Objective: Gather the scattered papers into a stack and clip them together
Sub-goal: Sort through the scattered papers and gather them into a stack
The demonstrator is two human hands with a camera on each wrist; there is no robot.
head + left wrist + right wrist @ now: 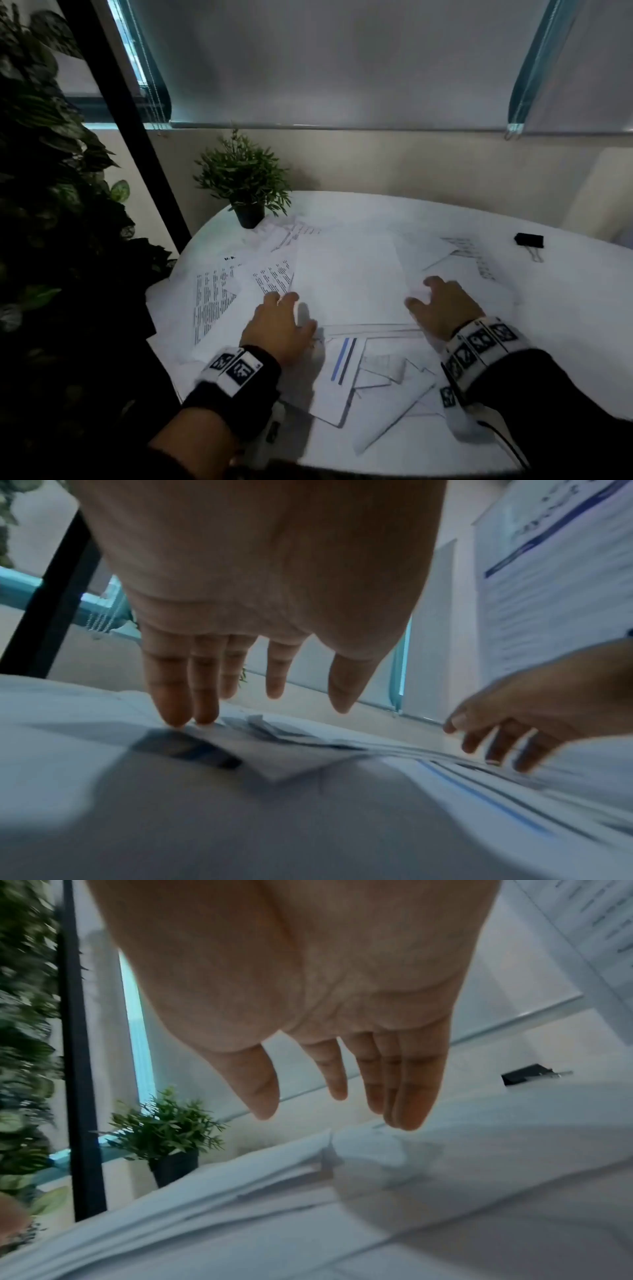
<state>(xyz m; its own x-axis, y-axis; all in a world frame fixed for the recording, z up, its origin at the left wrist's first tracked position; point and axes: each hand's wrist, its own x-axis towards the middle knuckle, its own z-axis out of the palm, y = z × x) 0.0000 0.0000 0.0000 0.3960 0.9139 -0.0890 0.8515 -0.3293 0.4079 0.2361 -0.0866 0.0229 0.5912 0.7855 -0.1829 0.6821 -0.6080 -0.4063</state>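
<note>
Several white printed papers (346, 274) lie scattered and overlapping across the round white table (565, 325). One near sheet bears a blue and black stripe (344, 359). My left hand (281, 322) hovers palm down over the papers at the left, fingers straight and spread, its fingertips (178, 718) touching a sheet. My right hand (435, 301) hangs just above the papers at the right, fingers (407, 1110) extended, holding nothing. A black binder clip (529, 240) lies alone at the far right of the table, also seen as a binder clip (524, 1076) beyond my right fingers.
A small potted plant (245, 192) stands at the table's far left edge, touching the papers. A tall leafy plant (41, 205) and a black post (137, 137) stand to the left. A wall and window blind (342, 68) lie behind the table.
</note>
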